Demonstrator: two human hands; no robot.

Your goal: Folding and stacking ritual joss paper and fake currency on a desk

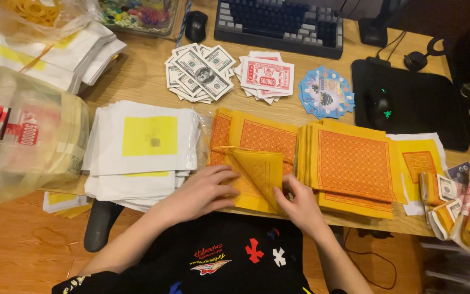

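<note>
- Left hand (205,190): laid palm-down on a folded yellow sheet (257,174), fingers (225,175) stretched nearly flat, pressing rather than gripping.
- Right hand (300,204): fingers curled, pinching the sheet's right edge.
- Folded yellow sheet: at the near edge of the tabletop (137,76), atop a stack of yellow-and-orange printed paper (257,136).
- Second orange-printed stack (352,163): just right of the first.
- White paper pile with a yellow square (142,147): to the left.
- Fanned paper notes (199,72): farther back, before a keyboard (281,22).
</note>
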